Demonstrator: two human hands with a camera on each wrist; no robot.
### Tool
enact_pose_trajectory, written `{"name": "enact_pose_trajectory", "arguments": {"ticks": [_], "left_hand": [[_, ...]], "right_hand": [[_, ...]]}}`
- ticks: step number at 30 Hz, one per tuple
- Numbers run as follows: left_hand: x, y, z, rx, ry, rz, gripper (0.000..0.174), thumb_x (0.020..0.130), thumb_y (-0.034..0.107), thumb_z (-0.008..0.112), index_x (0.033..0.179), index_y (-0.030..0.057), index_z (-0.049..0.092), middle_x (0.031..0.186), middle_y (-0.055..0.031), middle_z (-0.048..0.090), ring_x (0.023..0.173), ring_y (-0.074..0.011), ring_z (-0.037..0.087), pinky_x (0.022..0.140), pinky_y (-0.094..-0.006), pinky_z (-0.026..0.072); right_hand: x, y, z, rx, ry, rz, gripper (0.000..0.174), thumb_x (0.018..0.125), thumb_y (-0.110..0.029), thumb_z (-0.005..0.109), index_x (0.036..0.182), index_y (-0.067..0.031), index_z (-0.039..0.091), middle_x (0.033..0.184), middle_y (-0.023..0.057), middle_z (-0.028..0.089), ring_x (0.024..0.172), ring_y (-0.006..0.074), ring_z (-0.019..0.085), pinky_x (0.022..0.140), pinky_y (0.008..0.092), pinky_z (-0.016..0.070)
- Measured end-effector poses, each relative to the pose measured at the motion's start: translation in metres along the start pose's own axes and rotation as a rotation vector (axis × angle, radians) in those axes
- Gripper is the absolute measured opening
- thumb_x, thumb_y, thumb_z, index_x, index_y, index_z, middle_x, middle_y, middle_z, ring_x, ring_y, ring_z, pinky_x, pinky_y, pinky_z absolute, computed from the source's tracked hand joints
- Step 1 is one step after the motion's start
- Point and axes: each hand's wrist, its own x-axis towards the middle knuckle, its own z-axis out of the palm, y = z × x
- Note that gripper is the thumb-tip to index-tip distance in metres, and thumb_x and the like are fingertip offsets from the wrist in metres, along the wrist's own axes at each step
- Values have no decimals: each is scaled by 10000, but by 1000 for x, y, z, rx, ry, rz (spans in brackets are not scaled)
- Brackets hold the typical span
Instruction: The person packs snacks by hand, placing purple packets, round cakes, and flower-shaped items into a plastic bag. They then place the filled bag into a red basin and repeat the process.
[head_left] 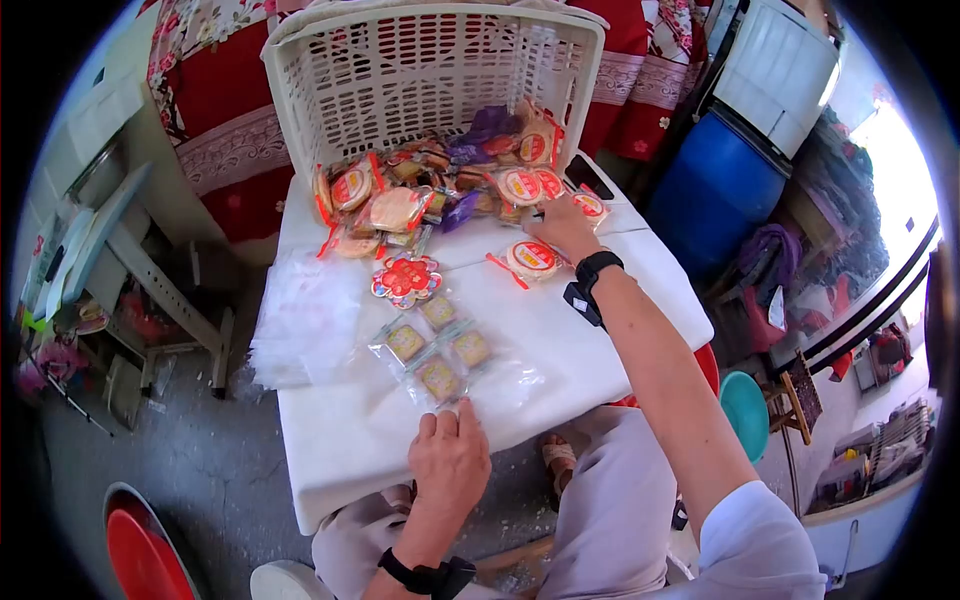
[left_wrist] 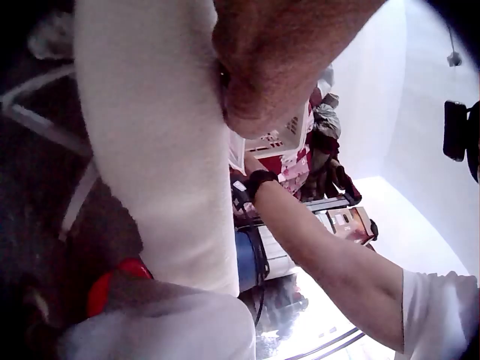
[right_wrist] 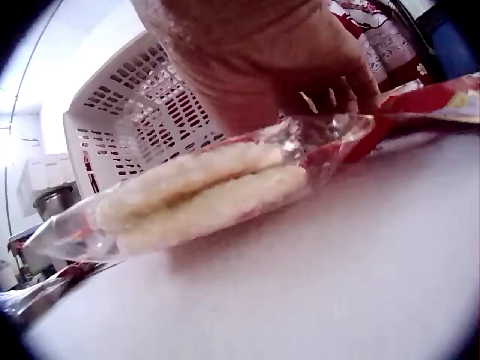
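Observation:
My left hand [head_left: 450, 460] is at the table's front edge, its bent fingers pinching the near edge of a clear plastic bag [head_left: 515, 378]. Several square wrapped biscuits [head_left: 438, 380] lie at that bag. Beyond them is a red flower-shaped card [head_left: 406, 279]. My right hand [head_left: 566, 228] reaches over packaged round rice crackers [head_left: 521, 186] at the right of the snack pile; I cannot tell whether its fingers hold a pack. Just below that wrist lies another rice cracker pack [head_left: 532, 258], seen edge-on as two stacked crackers [right_wrist: 202, 187] in the right wrist view.
A white plastic basket [head_left: 430, 75] lies tipped toward me at the back of the white table [head_left: 350, 430], snacks spilling from it. Flat clear bags [head_left: 305, 320] are stacked at the left. A dark phone-like slab [head_left: 595, 177] lies behind the right hand. A blue barrel [head_left: 715, 190] stands to the right.

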Motion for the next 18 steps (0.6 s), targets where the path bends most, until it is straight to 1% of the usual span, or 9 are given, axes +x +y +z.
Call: {"name": "enact_pose_trajectory", "arguments": {"ticks": [1, 5, 7, 8, 10, 12, 14, 16, 18], "left_hand": [[0, 0, 1, -35, 4, -3, 335, 780, 107, 636, 1094, -8, 621, 785, -113, 550, 742, -305, 551, 601, -416, 472], [1, 0, 0, -77, 50, 28, 304, 766, 81, 647, 1057, -6, 628, 766, -111, 542, 718, -307, 548, 581, -417, 461], [1, 2, 0, -113, 118, 52, 268, 752, 54, 659, 1014, 7, 636, 741, -112, 533, 691, -311, 542, 561, -418, 448], [1, 2, 1, -116, 120, 59, 268, 752, 54, 659, 1014, 7, 636, 741, -112, 533, 691, -311, 542, 561, -418, 448], [1, 1, 3, -86, 162, 91, 195, 757, 65, 645, 943, 11, 639, 742, -100, 517, 704, -296, 529, 570, -398, 454], [2, 1, 1, -125, 162, 89, 179, 757, 59, 644, 932, 22, 642, 738, -101, 514, 700, -300, 526, 566, -403, 447], [4, 0, 1, -189, 193, 67, 143, 756, 48, 648, 898, 44, 651, 721, -106, 509, 696, -312, 528, 562, -419, 432], [5, -1, 1, -222, 219, 54, 117, 764, 45, 646, 880, 37, 651, 706, -108, 506, 692, -313, 530, 563, -422, 428], [6, -2, 3, -252, 241, 42, 92, 772, 42, 643, 862, 30, 652, 692, -110, 502, 688, -315, 533, 565, -424, 425]], "right_hand": [[-1, -3, -2, 43, -2, 74, 428, 778, -368, 654, 1030, -23, 669, 981, 228, 658, 969, 374, 624, 881, 448, 483], [14, 6, 2, 30, -144, 71, 374, 791, -347, 649, 965, -17, 682, 942, 217, 663, 925, 370, 636, 844, 453, 498], [3, -6, -27, 23, 16, 39, 247, 786, -202, 630, 899, 15, 669, 891, 234, 666, 854, 375, 648, 779, 459, 518], [-4, -13, -41, 20, 22, 44, 247, 786, -202, 630, 899, 15, 669, 891, 234, 666, 854, 375, 648, 779, 459, 518], [-23, -24, -71, 119, 255, 20, 232, 798, -196, 632, 821, 34, 656, 813, 213, 671, 745, 308, 666, 686, 408, 522], [-57, -40, -118, 595, 72, 56, 242, 813, -216, 650, 831, 25, 670, 767, 141, 679, 709, 191, 646, 664, 344, 503], [-103, -58, -142, 1105, -151, 180, 240, 853, -212, 637, 894, 18, 691, 797, 74, 685, 756, 102, 618, 705, 281, 495], [-149, -75, -167, 1219, -227, 51, 238, 888, -194, 622, 957, 20, 700, 849, 54, 699, 810, 95, 628, 752, 267, 497], [-185, -81, -163, 1281, -276, 118, 281, 906, -220, 639, 1054, 11, 698, 862, 50, 697, 829, 91, 626, 775, 249, 489]]}}
